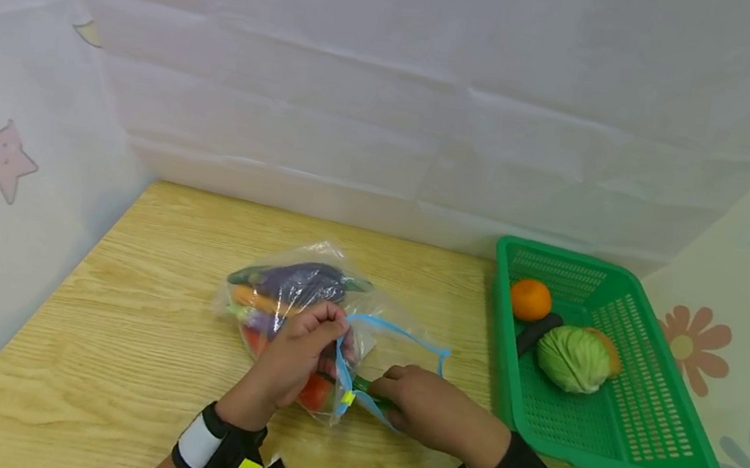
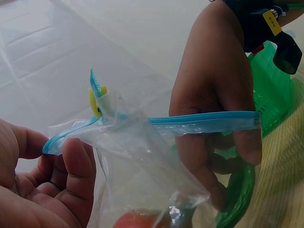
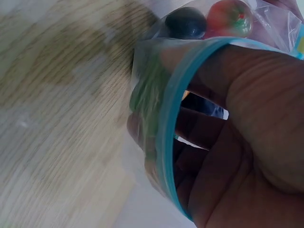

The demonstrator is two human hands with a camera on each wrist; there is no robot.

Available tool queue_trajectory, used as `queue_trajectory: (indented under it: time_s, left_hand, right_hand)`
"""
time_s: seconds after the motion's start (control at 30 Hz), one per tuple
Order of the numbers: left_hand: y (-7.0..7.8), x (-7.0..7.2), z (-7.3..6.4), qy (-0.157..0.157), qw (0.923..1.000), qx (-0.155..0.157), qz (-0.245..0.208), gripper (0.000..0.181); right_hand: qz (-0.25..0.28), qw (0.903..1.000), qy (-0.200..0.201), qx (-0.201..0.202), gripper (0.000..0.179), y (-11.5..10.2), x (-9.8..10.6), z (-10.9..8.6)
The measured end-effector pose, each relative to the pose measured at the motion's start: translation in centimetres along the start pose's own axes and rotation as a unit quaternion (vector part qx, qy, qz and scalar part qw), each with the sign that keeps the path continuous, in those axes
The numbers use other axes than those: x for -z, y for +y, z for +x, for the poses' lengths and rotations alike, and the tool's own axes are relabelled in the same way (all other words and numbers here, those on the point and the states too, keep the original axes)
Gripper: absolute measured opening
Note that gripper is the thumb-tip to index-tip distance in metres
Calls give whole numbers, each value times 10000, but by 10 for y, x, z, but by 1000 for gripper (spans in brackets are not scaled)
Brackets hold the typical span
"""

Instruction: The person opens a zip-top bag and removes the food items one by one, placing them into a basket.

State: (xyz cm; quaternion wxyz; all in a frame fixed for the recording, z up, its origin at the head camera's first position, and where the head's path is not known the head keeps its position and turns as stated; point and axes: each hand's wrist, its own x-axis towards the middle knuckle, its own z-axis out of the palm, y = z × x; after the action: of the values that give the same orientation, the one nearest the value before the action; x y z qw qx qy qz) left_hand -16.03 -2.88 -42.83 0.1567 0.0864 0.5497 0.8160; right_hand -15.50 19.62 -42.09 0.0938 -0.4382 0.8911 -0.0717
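Note:
A clear zip bag (image 1: 375, 294) with a blue zip rim lies on the wooden table. My left hand (image 1: 302, 348) pinches the rim between thumb and fingers, near the yellow slider (image 2: 98, 102). My right hand (image 1: 437, 414) reaches through the bag's mouth, its fingers curled round a long, curved green vegetable (image 2: 241, 187). Part of that vegetable is hidden by the fingers. Through the plastic show a dark purple eggplant (image 1: 302, 281), a long orange item (image 1: 252, 298) and a red tomato (image 1: 315, 393). A dark rounded item (image 3: 186, 23) sits beside a red one in the right wrist view.
On the right of the table stands a green basket (image 1: 501, 365). It holds an orange (image 1: 531, 300), a dark elongated item (image 1: 538, 333), a cabbage (image 1: 571, 359) and a brownish item (image 1: 608, 352) partly behind the cabbage. White sheeting (image 1: 334, 126) rises behind the table.

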Motion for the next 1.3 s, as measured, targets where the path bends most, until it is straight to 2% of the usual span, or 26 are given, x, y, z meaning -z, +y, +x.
queue_trajectory:
  time_s: [0.27,0.57,0.73,0.97,1.03,1.13,1.23,1.3]
  left_hand:
    - [0,0,1,-27,10000,55,34,13]
    - [2,1,1,114,9997,-40,211,14]
    - [3,1,2,117,9997,-56,230,14]
    - [4,2,2,94,9997,-72,224,14]
    - [4,2,2,94,9997,-85,199,13]
    - [4,1,1,103,9998,-71,144,13]
    - [3,1,1,99,9999,-20,112,13]
    - [3,1,0,97,9999,13,98,13]
  right_hand:
    - [118,9998,31,-155,23,-1,7,-4]
    - [288,9980,484,272,35,0,21,-13]
    - [355,9949,869,371,37,-1,33,-26]
    - [398,9828,1755,415,39,9,58,-54]
    - [336,9784,2021,265,39,16,68,-65]
    - [68,9690,2464,-171,39,31,81,-85]
    - [-193,9574,2714,-965,38,48,88,-105]
    - [-168,9513,2662,-1547,35,60,90,-115]
